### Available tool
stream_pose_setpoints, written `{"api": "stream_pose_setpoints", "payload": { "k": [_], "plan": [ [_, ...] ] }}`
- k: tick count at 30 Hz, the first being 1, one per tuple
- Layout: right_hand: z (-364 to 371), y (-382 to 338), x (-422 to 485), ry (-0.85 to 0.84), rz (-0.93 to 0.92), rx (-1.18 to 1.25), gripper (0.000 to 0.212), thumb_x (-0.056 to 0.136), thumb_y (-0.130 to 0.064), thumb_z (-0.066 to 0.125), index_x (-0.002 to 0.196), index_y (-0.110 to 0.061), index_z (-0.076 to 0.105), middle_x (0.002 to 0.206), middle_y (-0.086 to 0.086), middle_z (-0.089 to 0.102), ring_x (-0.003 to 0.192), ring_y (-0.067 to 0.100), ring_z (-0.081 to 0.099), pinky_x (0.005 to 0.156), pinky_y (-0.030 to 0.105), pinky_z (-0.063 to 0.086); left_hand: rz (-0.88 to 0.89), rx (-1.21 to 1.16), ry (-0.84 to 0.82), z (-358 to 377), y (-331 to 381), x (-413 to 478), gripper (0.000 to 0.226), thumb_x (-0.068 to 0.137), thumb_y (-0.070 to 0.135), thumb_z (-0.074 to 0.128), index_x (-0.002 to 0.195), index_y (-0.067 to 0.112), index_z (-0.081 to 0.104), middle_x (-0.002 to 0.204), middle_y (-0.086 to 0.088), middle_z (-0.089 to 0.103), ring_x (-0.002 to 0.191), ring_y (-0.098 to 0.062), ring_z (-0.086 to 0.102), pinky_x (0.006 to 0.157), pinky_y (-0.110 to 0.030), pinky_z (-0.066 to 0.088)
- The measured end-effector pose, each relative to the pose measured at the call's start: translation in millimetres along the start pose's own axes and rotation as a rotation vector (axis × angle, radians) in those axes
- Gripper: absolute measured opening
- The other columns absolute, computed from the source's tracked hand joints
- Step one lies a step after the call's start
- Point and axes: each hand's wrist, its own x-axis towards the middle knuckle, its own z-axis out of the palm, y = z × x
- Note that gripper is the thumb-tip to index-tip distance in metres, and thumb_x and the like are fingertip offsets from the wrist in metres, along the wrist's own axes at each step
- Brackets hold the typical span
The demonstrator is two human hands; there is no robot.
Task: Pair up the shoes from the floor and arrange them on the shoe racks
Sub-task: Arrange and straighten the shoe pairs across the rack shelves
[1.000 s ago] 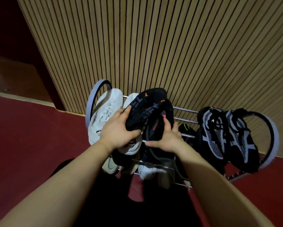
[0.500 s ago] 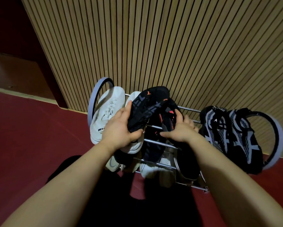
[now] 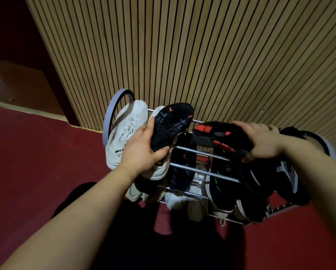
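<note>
Above the top bars of the shoe rack (image 3: 194, 166), the left hand (image 3: 141, 151) curls its fingers (image 3: 151, 123) round a black shoe (image 3: 173, 123) beside a white shoe (image 3: 128, 133), while the right hand (image 3: 264, 141) grips a black and red shoe (image 3: 217, 137)

The rack (image 3: 194, 151) stands on the floor (image 3: 36, 162) with the wall (image 3: 182, 55) right behind it. Above its top tier, the left hand (image 3: 141, 151) holds the first shoe (image 3: 171, 123) just right of the sneakers (image 3: 126, 133) at the rack's left end, and the right hand (image 3: 260, 141) holds the second shoe (image 3: 219, 136) further right, next to the pair (image 3: 287, 176) at the right end. More shoes (image 3: 175, 197) sit on the lower tier, under the top bars.
</note>
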Motion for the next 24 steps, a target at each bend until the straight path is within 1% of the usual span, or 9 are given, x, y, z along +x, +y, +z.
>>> {"api": "stream_pose_setpoints", "payload": {
  "k": [3,6,11,16,18,20,21,23,24],
  "plan": [
    [16.4,-3.8,5.6,-0.080,0.037,0.077,0.119,0.069,-0.054,0.074,0.149,-0.033,-0.012,0.158,0.011,0.010,0.145,0.028,0.009,0.116,0.052,0.003,-0.018,0.011,-0.011,-1.9,3.2,0.0,0.091,0.082,0.050,0.062,0.151,0.029,0.006,0.148,-0.004,0.032,0.133,-0.023,0.035,0.108,-0.032,0.032],
    [30.2,-32.2,22.1,0.074,-0.019,0.161,0.119,0.067,-0.062,0.072,0.150,-0.032,-0.008,0.158,0.009,0.012,0.145,0.025,0.010,0.115,0.052,0.001,-0.024,0.036,-0.004,-1.9,6.3,-2.1,0.090,0.082,0.055,0.058,0.151,0.030,0.007,0.149,-0.002,0.030,0.133,-0.023,0.034,0.107,-0.032,0.032],
    [24.0,-57.8,35.9,0.154,-0.114,0.064,0.112,0.072,-0.046,0.074,0.150,-0.031,-0.004,0.143,0.016,0.031,0.134,0.033,0.030,0.111,0.047,0.019,-0.026,0.042,-0.009,-2.8,5.8,-1.8,0.090,0.082,0.054,0.059,0.151,0.029,0.007,0.150,-0.003,0.030,0.134,-0.023,0.034,0.107,-0.032,0.032],
    [2.5,-42.7,8.2,0.142,-0.437,-0.258,0.109,0.075,-0.034,0.073,0.149,-0.036,-0.007,0.144,0.006,0.026,0.136,0.024,0.027,0.108,0.043,0.017,-0.032,0.047,0.011,-0.6,5.7,-1.2,0.090,0.081,0.060,0.056,0.151,0.029,0.009,0.148,-0.003,0.033,0.132,-0.024,0.037,0.105,-0.034,0.036],
    [11.3,-42.1,-7.3,0.262,-0.611,-0.370,0.087,0.083,-0.024,0.059,0.151,-0.034,0.006,0.147,0.005,0.029,0.138,0.023,0.028,0.109,0.043,0.022,-0.031,0.063,0.022,-0.4,5.8,-1.3,0.087,0.083,0.057,0.057,0.151,0.029,0.010,0.146,-0.003,0.035,0.130,-0.024,0.039,0.103,-0.035,0.039],
    [29.0,-40.0,-17.6,0.341,-0.785,-0.458,0.061,0.083,-0.018,0.040,0.143,-0.029,0.038,0.134,0.004,0.052,0.129,0.025,0.047,0.098,0.045,0.041,-0.027,0.067,0.021,-0.6,5.6,-1.8,0.086,0.083,0.055,0.057,0.151,0.030,0.010,0.146,-0.003,0.035,0.130,-0.024,0.039,0.103,-0.036,0.039],
    [40.0,-37.7,-22.1,0.303,-0.792,-0.490,0.059,0.081,-0.018,0.034,0.137,-0.029,0.047,0.127,0.003,0.059,0.124,0.026,0.053,0.092,0.045,0.048,-0.026,0.070,0.021,-1.1,5.7,-2.3,0.085,0.083,0.055,0.057,0.151,0.030,0.011,0.146,-0.003,0.034,0.131,-0.024,0.038,0.103,-0.036,0.039],
    [53.6,-38.3,-31.9,0.282,-0.714,-0.490,0.064,0.080,-0.012,0.035,0.140,-0.032,0.042,0.136,0.006,0.053,0.132,0.030,0.044,0.098,0.050,0.044,-0.025,0.079,0.019,-0.8,6.2,-2.3,0.085,0.083,0.055,0.057,0.151,0.030,0.012,0.147,-0.003,0.034,0.131,-0.024,0.038,0.103,-0.036,0.039],
    [56.3,-40.8,-37.6,0.273,-0.635,-0.426,0.069,0.082,-0.008,0.038,0.145,-0.036,0.030,0.149,0.009,0.037,0.141,0.033,0.026,0.106,0.054,0.031,-0.026,0.084,0.018,-0.5,6.8,-2.3,0.085,0.083,0.055,0.057,0.151,0.029,0.012,0.147,-0.004,0.034,0.131,-0.024,0.038,0.103,-0.036,0.039]
  ]
}}
